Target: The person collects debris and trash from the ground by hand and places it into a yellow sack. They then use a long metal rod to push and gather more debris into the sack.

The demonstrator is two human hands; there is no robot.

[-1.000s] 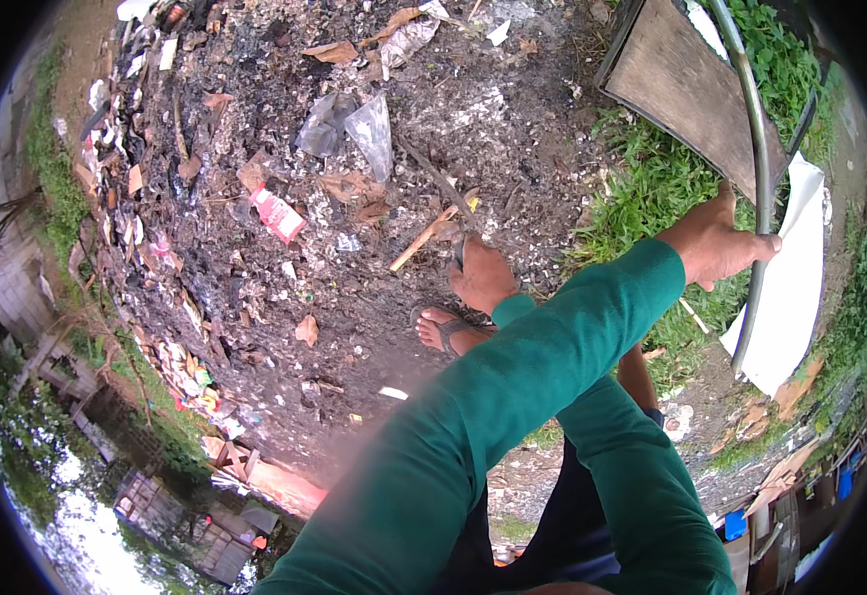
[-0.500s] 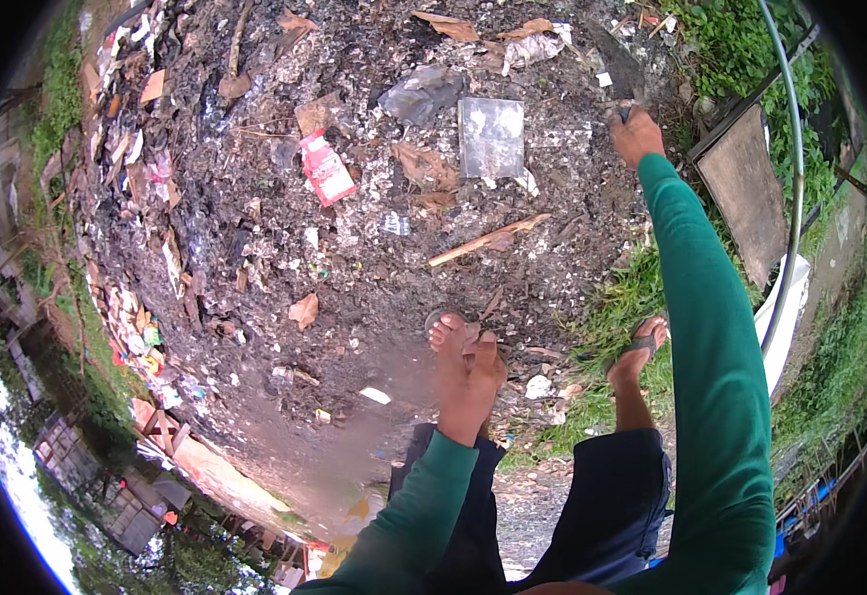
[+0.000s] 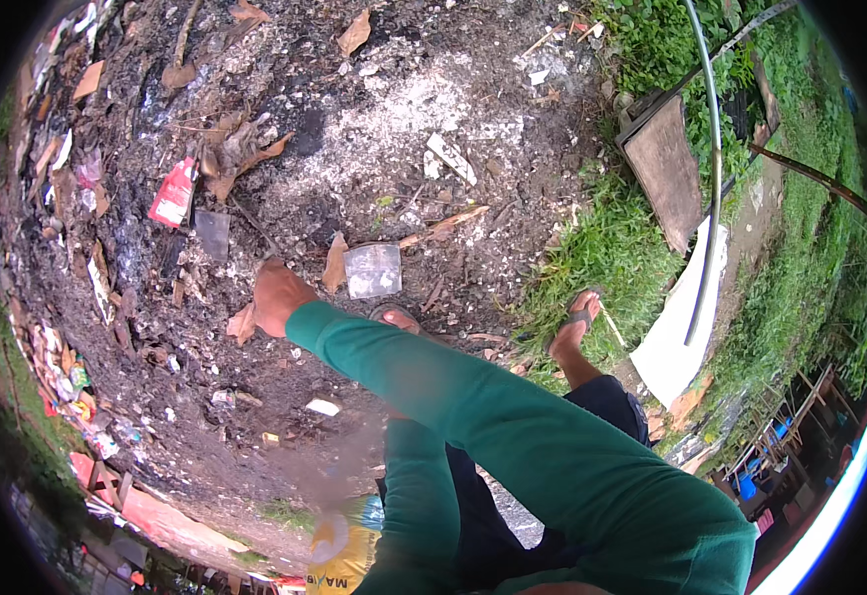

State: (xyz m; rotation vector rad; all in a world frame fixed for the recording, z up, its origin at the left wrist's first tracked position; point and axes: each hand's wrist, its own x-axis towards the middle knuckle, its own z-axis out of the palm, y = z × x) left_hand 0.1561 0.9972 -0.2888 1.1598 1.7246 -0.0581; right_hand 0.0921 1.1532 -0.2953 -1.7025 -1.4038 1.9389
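My right hand [image 3: 283, 297] is closed at the left, low over the littered ground, with its arm stretched across my body. It grips a dark flat-bladed tool [image 3: 253, 222], seen almost edge-on; its handle is hidden in the fist. Just beyond lie a red and white packet [image 3: 173, 195], a greyish plastic piece [image 3: 212, 234] and crumpled brown leaves [image 3: 240, 164]. Right of the hand are a clear plastic sheet [image 3: 373, 271], a brown leaf [image 3: 334, 264] and a wood strip [image 3: 445, 226]. My left sleeve [image 3: 420, 501] passes under the right forearm, which hides my left hand.
Pale ash [image 3: 404, 119] covers the ground ahead. On the right are grass [image 3: 592, 233], a weathered board [image 3: 667, 169], a bent pipe [image 3: 713, 129] and a white sheet [image 3: 680, 317]. Heaped litter [image 3: 66, 372] lines the left; a yellow sack [image 3: 339, 560] stands near my legs.
My right hand has swept the tool from the far right to the left. The packet, plastic sheet and leaves have shifted left or nearer, baring ash. My left hand has gone behind the right arm.
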